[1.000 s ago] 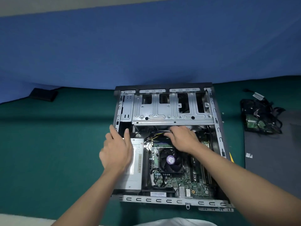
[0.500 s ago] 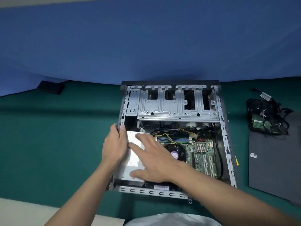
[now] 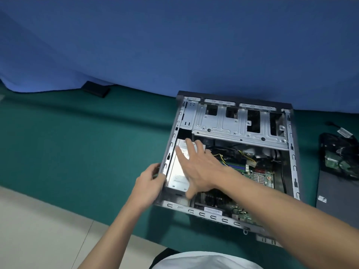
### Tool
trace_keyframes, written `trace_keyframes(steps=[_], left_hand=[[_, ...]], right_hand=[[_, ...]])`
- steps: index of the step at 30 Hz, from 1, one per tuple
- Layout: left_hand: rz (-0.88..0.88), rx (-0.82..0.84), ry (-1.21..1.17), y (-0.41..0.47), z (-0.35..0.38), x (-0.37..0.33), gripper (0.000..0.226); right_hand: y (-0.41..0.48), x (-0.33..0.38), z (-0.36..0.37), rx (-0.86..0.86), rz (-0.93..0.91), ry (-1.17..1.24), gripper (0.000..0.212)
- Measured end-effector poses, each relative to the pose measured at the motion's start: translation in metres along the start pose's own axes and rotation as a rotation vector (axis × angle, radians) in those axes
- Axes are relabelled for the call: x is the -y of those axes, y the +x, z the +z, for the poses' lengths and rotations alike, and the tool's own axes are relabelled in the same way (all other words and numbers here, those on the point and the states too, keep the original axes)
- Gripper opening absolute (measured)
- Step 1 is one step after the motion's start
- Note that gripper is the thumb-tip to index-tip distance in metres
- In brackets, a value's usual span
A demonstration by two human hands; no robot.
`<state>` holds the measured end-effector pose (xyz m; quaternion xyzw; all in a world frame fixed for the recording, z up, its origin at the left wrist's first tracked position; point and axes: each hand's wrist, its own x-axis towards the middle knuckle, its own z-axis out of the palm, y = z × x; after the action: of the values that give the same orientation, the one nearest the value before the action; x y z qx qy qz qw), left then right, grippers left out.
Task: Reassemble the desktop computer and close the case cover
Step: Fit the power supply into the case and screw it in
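Two hands: both mine, at the open computer case (image 3: 291, 152), which lies on its side.
Left hand (image 3: 150, 183): fingers curled round the case's left wall, bracing it.
Right hand (image 3: 198, 167): fingers spread flat, pressing the power supply (image 3: 177, 176), likely to seat it.
Power supply: inside the case, against its left wall.
Cover (image 3: 340, 202): apparently the grey panel right of the case, still off.

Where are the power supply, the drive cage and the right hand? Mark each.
power supply (image 3: 177, 176): head view, bare silver top face.
drive cage (image 3: 223, 124): head view, flat metal panel.
right hand (image 3: 202, 166): head view, back of the hand.
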<state>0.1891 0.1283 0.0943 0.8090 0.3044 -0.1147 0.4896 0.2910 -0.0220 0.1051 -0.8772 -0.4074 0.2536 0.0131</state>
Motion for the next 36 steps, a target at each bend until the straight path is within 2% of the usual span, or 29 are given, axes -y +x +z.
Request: trace_keyframes(steps=[2,3,4,6,7,8,12,16,23,26,30,31,34,36], left_hand=[[-0.01,0.11,0.05,-0.012,-0.002,0.006,0.04],[-0.007,0.118,0.114,-0.017,-0.003,0.007,0.039],[0.0,0.095,0.186,-0.02,-0.002,0.007,0.038],[0.023,-0.009,0.35,-0.021,0.001,0.003,0.033],[0.033,-0.053,0.432,-0.022,0.003,0.0,0.028],[0.037,-0.078,0.494,-0.023,0.005,-0.004,0.023],[0.031,-0.111,0.569,-0.024,0.011,-0.007,0.018],[0.046,-0.158,0.618,-0.02,0.014,-0.007,0.021],[0.035,-0.155,0.611,-0.016,0.015,-0.003,0.018],[0.041,-0.154,0.62,-0.016,0.015,-0.002,0.017],[0.039,-0.158,0.619,-0.015,0.017,-0.002,0.017],[0.034,-0.157,0.616,-0.015,0.017,-0.003,0.018],[0.019,-0.151,0.625,-0.016,0.016,-0.005,0.02],[0.015,-0.159,0.629,-0.017,0.016,-0.005,0.021]], right_hand=[[0.0,-0.003,0.001,0.036,-0.008,0.072,0.137],[-0.002,-0.005,0.002,0.01,-0.006,0.188,0.128],[-0.003,-0.007,0.003,-0.071,0.015,0.361,0.114],[-0.002,-0.009,0.01,-0.356,0.169,0.751,0.083],[0.0,-0.006,0.015,-0.471,0.292,0.911,0.077],[0.003,-0.001,0.02,-0.511,0.396,1.051,0.076],[0.013,0.014,0.033,-0.483,0.474,1.552,0.059],[0.018,0.009,0.031,-0.511,0.525,1.513,0.054],[0.02,0.012,0.028,-0.575,0.594,1.306,0.055],[0.02,0.008,0.025,-0.564,0.582,1.315,0.058],[0.016,0.02,0.036,-0.51,0.547,1.311,0.098],[0.018,0.024,0.038,-0.526,0.544,1.3,0.1],[0.025,0.025,0.036,-0.49,0.518,1.345,0.086],[0.024,0.016,0.039,-0.37,0.433,1.553,0.064]])
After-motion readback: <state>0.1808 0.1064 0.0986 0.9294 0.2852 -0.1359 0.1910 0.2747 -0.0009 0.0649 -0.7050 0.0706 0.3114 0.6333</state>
